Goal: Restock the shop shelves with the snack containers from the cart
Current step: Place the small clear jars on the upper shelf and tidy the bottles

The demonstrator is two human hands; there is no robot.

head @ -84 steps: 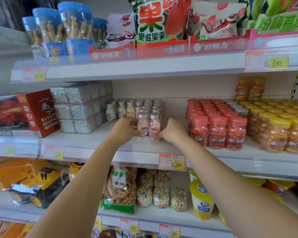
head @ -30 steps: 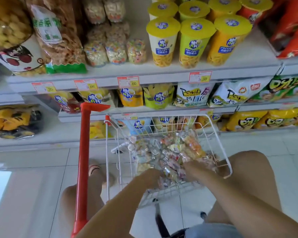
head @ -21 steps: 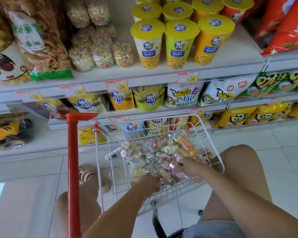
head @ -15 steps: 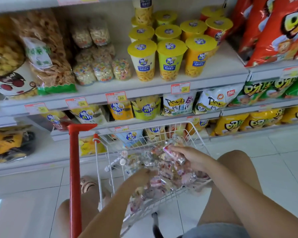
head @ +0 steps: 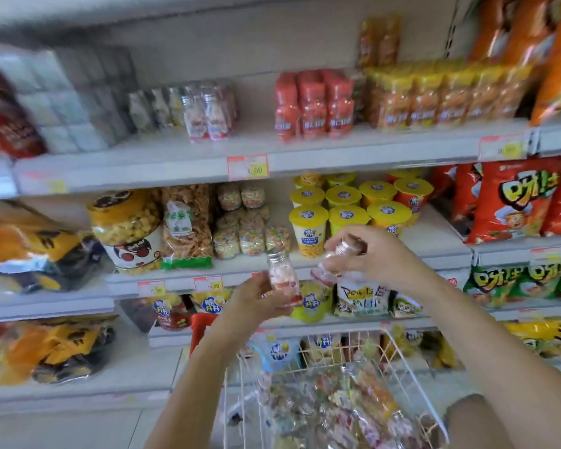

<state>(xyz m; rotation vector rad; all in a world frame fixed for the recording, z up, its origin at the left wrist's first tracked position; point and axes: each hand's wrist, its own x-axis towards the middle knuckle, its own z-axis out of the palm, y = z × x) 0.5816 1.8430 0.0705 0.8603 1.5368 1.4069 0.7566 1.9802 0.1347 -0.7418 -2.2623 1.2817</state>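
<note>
a person's left hand point(head: 253, 301) grips a small clear bottle point(head: 280, 277) of pink and white sweets, long axis upright, cap up and leaning slightly left, above the far rim of a white wire cart point(head: 308, 346). the right hand point(head: 379, 257) curls round a second bottle point(head: 336, 254), tilted nearly onto its side; blur hides its ends. on the upper shelf point(head: 259, 137), a bare strip lies between a row of bottles point(head: 208, 111) and red jars point(head: 314, 105). loose bottles point(head: 331, 413) fill the cart.
</note>
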